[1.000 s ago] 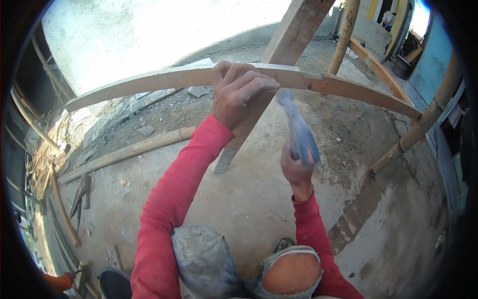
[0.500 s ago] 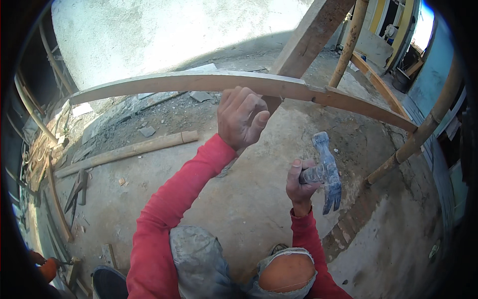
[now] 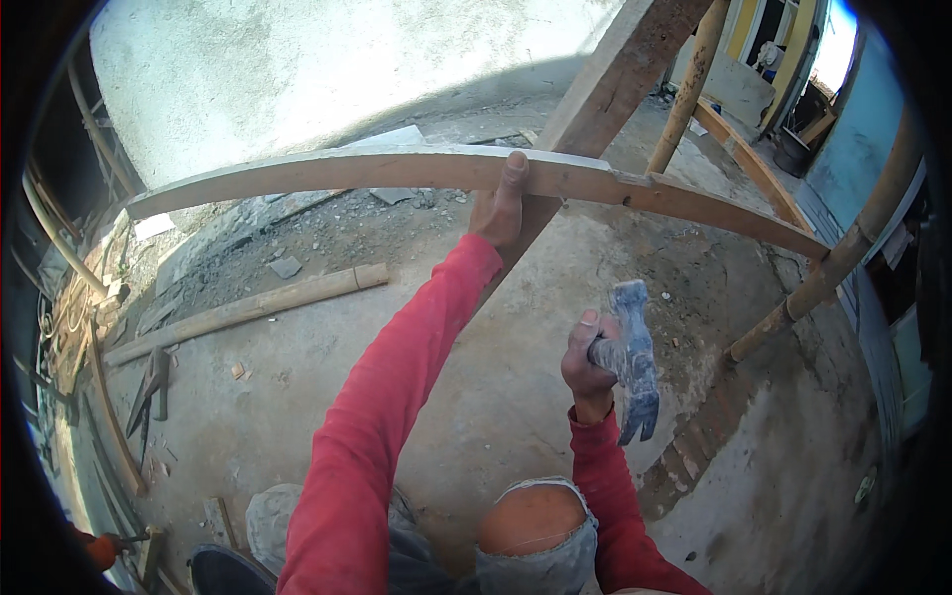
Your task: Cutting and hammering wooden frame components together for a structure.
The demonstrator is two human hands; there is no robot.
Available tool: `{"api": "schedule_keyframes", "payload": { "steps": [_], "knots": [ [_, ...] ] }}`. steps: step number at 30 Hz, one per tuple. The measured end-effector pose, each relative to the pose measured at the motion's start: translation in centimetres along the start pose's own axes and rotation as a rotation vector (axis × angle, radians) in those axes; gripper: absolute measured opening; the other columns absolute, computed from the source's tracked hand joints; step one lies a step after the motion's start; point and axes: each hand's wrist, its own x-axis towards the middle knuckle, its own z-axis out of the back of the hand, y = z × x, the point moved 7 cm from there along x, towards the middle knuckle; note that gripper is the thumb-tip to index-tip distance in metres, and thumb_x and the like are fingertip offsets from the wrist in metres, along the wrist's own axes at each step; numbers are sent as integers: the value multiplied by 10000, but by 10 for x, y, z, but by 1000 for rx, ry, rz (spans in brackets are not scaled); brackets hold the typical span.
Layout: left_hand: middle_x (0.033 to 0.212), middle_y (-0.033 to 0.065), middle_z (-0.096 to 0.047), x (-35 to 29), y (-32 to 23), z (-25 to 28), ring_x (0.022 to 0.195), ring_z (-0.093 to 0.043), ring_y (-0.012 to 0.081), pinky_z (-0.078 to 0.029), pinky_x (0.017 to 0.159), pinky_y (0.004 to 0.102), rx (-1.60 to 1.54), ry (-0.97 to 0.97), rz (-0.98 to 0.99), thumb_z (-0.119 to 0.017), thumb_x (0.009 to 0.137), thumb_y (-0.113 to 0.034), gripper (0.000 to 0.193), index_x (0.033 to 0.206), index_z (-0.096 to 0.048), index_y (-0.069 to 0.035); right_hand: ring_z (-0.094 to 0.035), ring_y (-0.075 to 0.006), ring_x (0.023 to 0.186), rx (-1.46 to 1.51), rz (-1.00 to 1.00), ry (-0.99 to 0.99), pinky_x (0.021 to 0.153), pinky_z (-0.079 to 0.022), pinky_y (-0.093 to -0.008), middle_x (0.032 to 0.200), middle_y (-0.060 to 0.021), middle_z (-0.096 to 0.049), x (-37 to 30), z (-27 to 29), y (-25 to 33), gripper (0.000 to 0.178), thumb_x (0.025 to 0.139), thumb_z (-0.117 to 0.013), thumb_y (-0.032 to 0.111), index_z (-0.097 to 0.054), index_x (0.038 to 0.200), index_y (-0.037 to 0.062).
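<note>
My left hand (image 3: 499,206) grips a long horizontal wooden plank (image 3: 367,172) from below, thumb up against its near face. The other fingers are hidden behind it. Right beside this grip, a thick diagonal timber beam (image 3: 620,84) crosses behind the plank. Lower and to the right, my right hand (image 3: 589,359) is closed round the handle of a worn claw hammer (image 3: 637,362). The hammer's head is held apart from the wood, claw end pointing down toward me.
Bamboo poles (image 3: 861,238) stand at the right, one meeting the plank's end. A bamboo length (image 3: 248,315) lies on the concrete floor at the left, near dark pincer-like tools (image 3: 151,387). A black bucket (image 3: 223,572) sits by my leg. Rubble (image 3: 337,238) lines the white wall.
My left hand has gone from a loose curl in front of the plank to a grip around it. The hammer has shifted slightly left and turned in my right hand.
</note>
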Motion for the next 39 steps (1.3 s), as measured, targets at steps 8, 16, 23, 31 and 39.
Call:
{"api": "schedule_keyframes", "payload": {
  "steps": [8,16,23,31,39],
  "knots": [
    [1181,208,-593,11,28,11,1150,-545,274,-407,991,378,-53,4,15,-471,874,-736,872,1203,-569,65,-395,-79,447,61,-235,89,456,-317,-263,496,8,-444,15,-1,24,327,940,-585,106,-470,634,82],
    [1143,215,-623,16,35,-3,1106,-582,299,-430,958,386,-189,13,37,-497,868,-727,855,1174,-602,64,-399,-83,421,-56,-240,129,436,-364,-281,488,-20,-429,1,-27,-18,347,963,-499,108,-382,636,95],
    [1166,228,-625,3,-2,-3,1121,-586,303,-426,970,392,-21,-39,-2,-527,860,-711,840,1177,-613,63,-380,-85,466,427,-23,-133,460,-322,-299,500,1,-414,5,10,33,323,959,-562,159,-490,678,16],
    [1158,230,-618,9,6,5,1163,-564,316,-410,1005,406,-60,-5,-35,-543,834,-734,870,1171,-611,65,-365,-85,467,423,-300,-61,452,-296,-306,499,-1,-402,-1,16,43,369,950,-555,154,-449,622,23],
    [1149,209,-642,11,29,22,1127,-589,305,-426,986,397,-29,-27,-46,-547,822,-741,872,1189,-620,47,-347,-80,407,-173,-291,230,420,-324,-277,491,7,-381,8,-25,21,326,981,-453,114,-369,667,93]
  ]
}}
